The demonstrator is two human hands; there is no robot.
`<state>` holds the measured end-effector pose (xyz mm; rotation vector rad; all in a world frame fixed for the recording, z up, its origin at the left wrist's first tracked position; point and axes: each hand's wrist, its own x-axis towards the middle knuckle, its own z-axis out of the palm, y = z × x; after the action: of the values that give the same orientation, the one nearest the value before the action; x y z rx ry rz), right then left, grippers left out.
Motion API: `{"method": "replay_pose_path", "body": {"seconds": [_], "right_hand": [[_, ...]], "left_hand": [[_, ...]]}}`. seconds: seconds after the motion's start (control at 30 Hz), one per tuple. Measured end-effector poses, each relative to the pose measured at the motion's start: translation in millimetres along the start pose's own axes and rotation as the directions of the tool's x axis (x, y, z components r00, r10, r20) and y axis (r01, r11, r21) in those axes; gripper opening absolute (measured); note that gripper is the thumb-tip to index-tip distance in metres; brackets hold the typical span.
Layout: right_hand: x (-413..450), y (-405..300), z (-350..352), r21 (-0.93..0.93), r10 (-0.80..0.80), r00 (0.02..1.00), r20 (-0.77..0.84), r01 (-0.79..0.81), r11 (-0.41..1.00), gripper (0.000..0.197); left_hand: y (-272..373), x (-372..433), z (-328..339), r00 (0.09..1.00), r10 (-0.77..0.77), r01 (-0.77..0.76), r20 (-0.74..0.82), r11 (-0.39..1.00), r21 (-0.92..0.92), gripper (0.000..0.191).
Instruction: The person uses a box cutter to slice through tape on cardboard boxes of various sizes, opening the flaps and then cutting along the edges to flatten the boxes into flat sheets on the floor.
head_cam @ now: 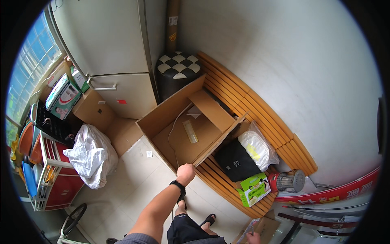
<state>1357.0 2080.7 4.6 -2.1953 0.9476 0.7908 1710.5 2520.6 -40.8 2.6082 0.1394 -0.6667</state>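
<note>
My left hand (186, 173), with a black watch at the wrist, grips the near corner of a large open cardboard box (170, 134). A cable, a small yellowish strip and a scrap of white material lie inside the box. It rests partly over a slatted wooden bench (210, 178). At the bottom edge, my right hand (253, 238) is closed around a thin grey object, possibly a pen or tool, beside another cardboard box (265, 228). On the bench near the large box are a black bag (234, 160), a white bundle in clear plastic (257, 149) and a green printed carton (255, 190).
A fridge (122, 91) and a checkered round stool (178, 65) stand behind the box. At left are a white sack (91, 155) and a red-and-white rack (61, 186). A wire-guarded cylinder (289, 181) and a red banner (329, 195) are at right.
</note>
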Motion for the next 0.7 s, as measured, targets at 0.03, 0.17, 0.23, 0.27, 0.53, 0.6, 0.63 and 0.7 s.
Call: {"method": "replay_pose_path", "body": {"seconds": [0.03, 0.17, 0.23, 0.27, 0.53, 0.6, 0.63, 0.7], "right_hand": [[2.4, -16.7, -2.2, 0.034, 0.026, 0.998, 0.051, -0.028, 0.999, 0.039], [29.0, -33.1, 0.1, 0.089, -0.224, 0.975, -0.001, 0.223, 0.971, 0.024], [47.0, -44.9, 1.2, 0.048, -0.291, 0.956, 0.043, 0.289, 0.956, 0.024], [55.2, -52.0, -0.2, 0.0, -0.339, 0.938, 0.073, 0.34, 0.94, 0.024], [99.0, -25.0, -3.1, 0.101, -0.545, 0.81, 0.214, 0.537, 0.838, 0.027], [93.4, -9.3, -5.0, 0.056, -0.526, 0.8, 0.29, 0.534, 0.844, 0.021], [93.0, 1.2, -1.2, 0.063, -0.52, 0.802, 0.294, 0.527, 0.848, 0.021], [94.0, 23.2, 11.7, 0.199, -0.419, 0.84, 0.345, 0.37, 0.907, 0.02]], "left_hand": [[-1.4, -15.5, -3.2, 1.0, 0.019, -0.019, -0.017, 0.999, 0.032, 0.02], [-0.7, -75.6, -19.0, 0.984, 0.029, -0.025, -0.175, 0.999, 0.028, 0.017], [1.7, -111.0, -28.7, 0.984, 0.027, -0.013, -0.178, 0.997, 0.083, 0.018], [2.5, -134.4, -34.0, 0.974, 0.047, -0.027, -0.219, 0.995, 0.094, 0.018], [8.3, -303.9, -62.7, 0.9, -0.251, 0.183, -0.356, 0.96, -0.214, 0.024], [6.2, -332.9, -50.2, 0.902, -0.285, 0.192, -0.323, 0.937, -0.291, 0.023], [0.8, -345.4, -42.0, 0.906, -0.326, 0.222, -0.268, 0.909, -0.353, 0.022], [-13.9, -369.5, -8.4, 0.913, -0.322, 0.148, -0.249, 0.832, -0.535, 0.018]]}}
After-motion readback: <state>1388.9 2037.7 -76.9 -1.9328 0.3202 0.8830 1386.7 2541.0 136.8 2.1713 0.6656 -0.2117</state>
